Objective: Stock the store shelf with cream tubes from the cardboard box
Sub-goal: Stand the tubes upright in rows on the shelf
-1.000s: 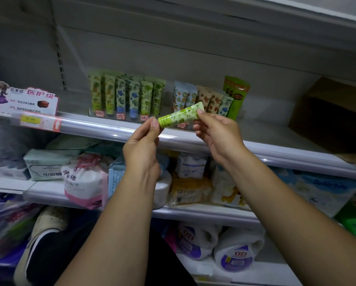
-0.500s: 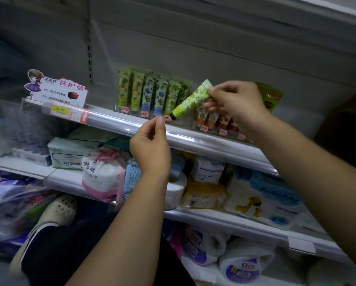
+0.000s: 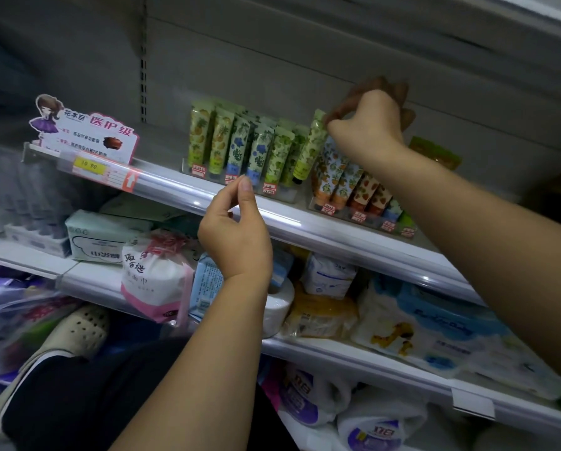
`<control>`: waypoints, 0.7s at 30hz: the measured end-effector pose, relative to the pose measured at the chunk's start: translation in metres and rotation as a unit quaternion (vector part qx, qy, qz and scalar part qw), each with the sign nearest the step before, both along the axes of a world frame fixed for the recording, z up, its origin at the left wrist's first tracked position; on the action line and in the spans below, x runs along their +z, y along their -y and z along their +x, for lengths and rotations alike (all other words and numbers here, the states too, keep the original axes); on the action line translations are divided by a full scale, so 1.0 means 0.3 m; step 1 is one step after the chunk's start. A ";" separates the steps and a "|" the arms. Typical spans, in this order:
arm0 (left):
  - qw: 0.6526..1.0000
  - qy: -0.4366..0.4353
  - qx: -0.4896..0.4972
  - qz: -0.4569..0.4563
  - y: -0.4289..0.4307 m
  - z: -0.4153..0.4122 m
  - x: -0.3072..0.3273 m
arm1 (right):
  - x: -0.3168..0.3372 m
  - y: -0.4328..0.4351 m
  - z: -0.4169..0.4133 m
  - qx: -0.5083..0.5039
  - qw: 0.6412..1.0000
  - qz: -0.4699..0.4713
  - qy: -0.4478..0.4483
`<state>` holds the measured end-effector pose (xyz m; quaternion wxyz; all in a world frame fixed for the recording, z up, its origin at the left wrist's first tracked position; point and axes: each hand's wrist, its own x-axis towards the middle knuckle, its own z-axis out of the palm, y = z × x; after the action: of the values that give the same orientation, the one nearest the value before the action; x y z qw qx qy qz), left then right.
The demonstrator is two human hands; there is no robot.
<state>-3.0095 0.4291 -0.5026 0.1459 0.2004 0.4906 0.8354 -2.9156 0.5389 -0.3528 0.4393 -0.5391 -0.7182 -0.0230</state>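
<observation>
My right hand (image 3: 370,125) pinches the top end of a green patterned cream tube (image 3: 310,148), which stands almost upright, cap down, at the right end of a row of several green and blue tubes (image 3: 237,148) on the upper shelf (image 3: 272,219). A second row of orange and red patterned tubes (image 3: 347,180) stands just to its right, partly behind my wrist. My left hand (image 3: 237,229) hovers in front of the shelf rail with fingers loosely curled and holds nothing. The cardboard box is out of view.
A pink promotional sign (image 3: 90,135) and a price tag (image 3: 89,166) sit at the shelf's left. Lower shelves hold tissue packs (image 3: 103,236), a bagged roll (image 3: 155,281) and wipes (image 3: 428,327). A shoe (image 3: 77,333) and dark trouser leg show at bottom left.
My right hand carried the green tube from in front of the shelf up and back, tilting it upright at the end of the green row. My left hand let go and stayed by the rail.
</observation>
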 end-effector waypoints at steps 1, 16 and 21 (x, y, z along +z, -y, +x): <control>1.000 0.001 -0.001 -0.001 -0.002 0.001 0.000 | -0.008 -0.010 0.000 -0.012 1.000 0.006 0.023; 1.000 0.014 -0.013 0.010 -0.034 0.020 -0.001 | -0.078 -0.040 -0.050 -0.017 0.999 -0.020 0.019; 1.000 0.013 -0.016 0.007 -0.033 0.025 -0.004 | -0.087 -0.051 -0.054 -0.005 0.999 -0.043 0.014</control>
<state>-3.0020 0.4391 -0.5038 0.1639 0.1988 0.4794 0.8389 -2.9319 0.5541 -0.3788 0.4058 -0.5609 -0.7216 -0.0019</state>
